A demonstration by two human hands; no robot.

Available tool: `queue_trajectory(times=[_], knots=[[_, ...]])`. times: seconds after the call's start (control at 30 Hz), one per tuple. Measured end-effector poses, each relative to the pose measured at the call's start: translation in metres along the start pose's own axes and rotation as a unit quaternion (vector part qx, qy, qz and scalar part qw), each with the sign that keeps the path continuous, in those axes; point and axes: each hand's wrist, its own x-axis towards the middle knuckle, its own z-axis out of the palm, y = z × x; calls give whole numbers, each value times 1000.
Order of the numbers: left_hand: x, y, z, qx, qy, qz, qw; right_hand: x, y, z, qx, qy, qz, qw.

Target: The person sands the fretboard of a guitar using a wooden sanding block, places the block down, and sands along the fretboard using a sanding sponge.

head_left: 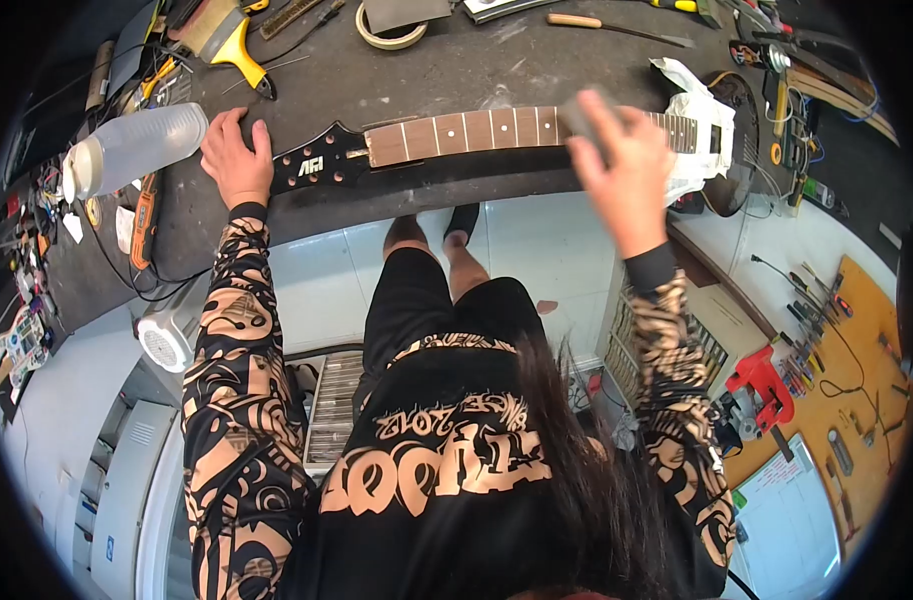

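A guitar neck with a brown fretboard lies across the dark workbench, its black headstock toward the left. My left hand rests on the bench beside the headstock tip, fingers apart, with nothing in it. My right hand is over the upper part of the fretboard, closed on a grey block that touches the board. The palm hides part of the neck. White masking covers the guitar body around the fretboard's right end.
A translucent bottle lies left of my left hand, near an orange tool. Along the back are a yellow-handled brush, a tape roll and a wooden-handled tool. Cables and tools crowd the right side.
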Motion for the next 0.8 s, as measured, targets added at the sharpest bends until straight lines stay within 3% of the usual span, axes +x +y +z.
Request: queue_trajectory(times=[0.1,0.17,0.23,0.3,0.37,0.57,0.63,0.7,0.8], knots=[[-2,0,1,0,0,1,1000,11,83,-8,-112,28,81,990],[-1,-1,2,-1,4,2,1000,13,90,-7,-72,49,75,993],[0,-3,3,9,-3,3,1000,12,22,-16,46,67,17,997],[0,-5,3,11,-7,5,1000,-1,-40,-21,60,8,-44,997],[1,-6,5,11,-5,6,1000,-12,-45,-13,74,4,-65,995],[0,-8,6,20,-8,1,1000,3,110,-10,-120,26,78,989],[-1,-9,6,17,-11,1,1000,14,94,-19,-115,20,87,989],[0,-9,6,17,-11,0,1000,12,36,-15,4,30,13,999],[2,-9,6,17,-8,3,1000,-1,-16,-10,36,10,-56,998]])
